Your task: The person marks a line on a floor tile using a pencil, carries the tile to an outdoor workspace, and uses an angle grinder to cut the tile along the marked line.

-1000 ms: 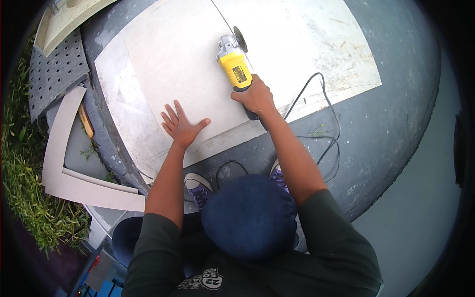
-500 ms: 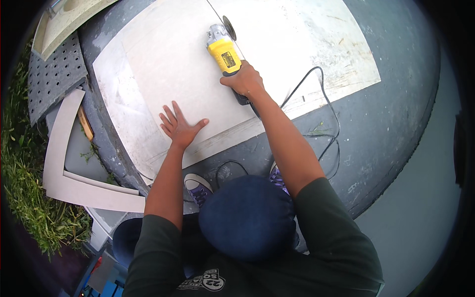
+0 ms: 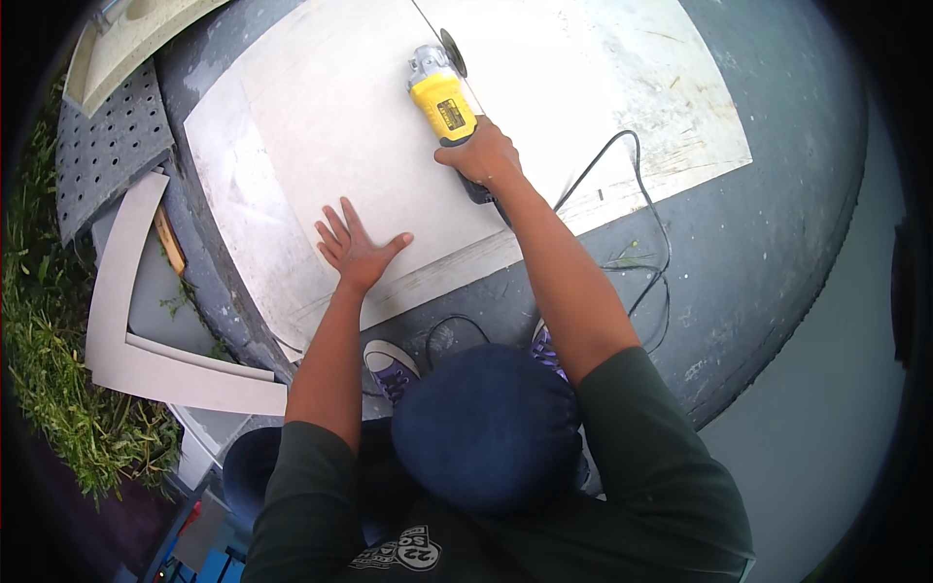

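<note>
My right hand point(image 3: 478, 154) is closed around a yellow and black angle grinder point(image 3: 444, 105) with a grey metal head. Its dark disc point(image 3: 453, 52) stands on edge at a thin straight line across a large pale sheet point(image 3: 301, 117); whether it bites into the sheet, I cannot tell. My left hand point(image 3: 362, 251) lies spread on the sheet, left of and nearer to me than the grinder, with nothing held. A black cord point(image 3: 637, 155) loops over the sheet and ground to my right.
The sheet lies on grey concrete point(image 3: 758, 253). At left are pale L-shaped offcuts point(image 3: 107, 335), a perforated grey panel point(image 3: 102, 160), a cream trough-like piece point(image 3: 112, 49), a wooden stick point(image 3: 170, 243) and grass point(image 3: 49, 379). My shoes point(image 3: 389, 369) are below the sheet's near edge.
My right hand and the grinder have moved forward and slightly left along the line since a second ago, barely moving in the last half second. My left hand stays in about the same place.
</note>
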Action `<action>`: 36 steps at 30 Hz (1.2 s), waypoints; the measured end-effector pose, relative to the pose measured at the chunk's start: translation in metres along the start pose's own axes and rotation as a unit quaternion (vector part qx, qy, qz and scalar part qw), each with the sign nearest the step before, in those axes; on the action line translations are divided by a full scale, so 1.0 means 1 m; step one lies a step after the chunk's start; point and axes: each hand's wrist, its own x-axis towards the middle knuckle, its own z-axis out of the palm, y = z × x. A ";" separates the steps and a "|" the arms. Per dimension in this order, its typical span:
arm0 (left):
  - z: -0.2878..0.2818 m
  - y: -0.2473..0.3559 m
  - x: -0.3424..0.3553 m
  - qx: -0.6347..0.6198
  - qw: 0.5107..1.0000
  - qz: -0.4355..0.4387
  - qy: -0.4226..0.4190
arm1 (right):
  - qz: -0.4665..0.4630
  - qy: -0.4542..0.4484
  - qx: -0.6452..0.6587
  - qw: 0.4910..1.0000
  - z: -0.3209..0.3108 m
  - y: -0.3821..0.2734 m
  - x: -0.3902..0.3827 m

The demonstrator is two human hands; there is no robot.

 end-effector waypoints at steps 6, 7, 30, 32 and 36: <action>-0.002 0.003 -0.001 -0.003 1.000 0.001 -0.003 | -0.012 0.003 0.008 1.000 0.003 0.018 -0.016; -0.003 0.004 -0.001 -0.008 1.000 -0.005 -0.014 | -0.011 0.004 0.008 1.000 0.003 0.022 -0.020; -0.002 0.003 0.000 -0.012 1.000 0.007 -0.007 | -0.013 0.025 -0.014 0.999 0.009 0.018 -0.012; -0.004 0.006 -0.002 -0.004 1.000 0.006 -0.021 | -0.007 0.029 -0.015 0.999 0.009 0.020 -0.011; -0.005 0.002 -0.001 -0.014 0.999 0.012 -0.035 | -0.001 0.015 -0.008 1.000 0.009 0.020 -0.012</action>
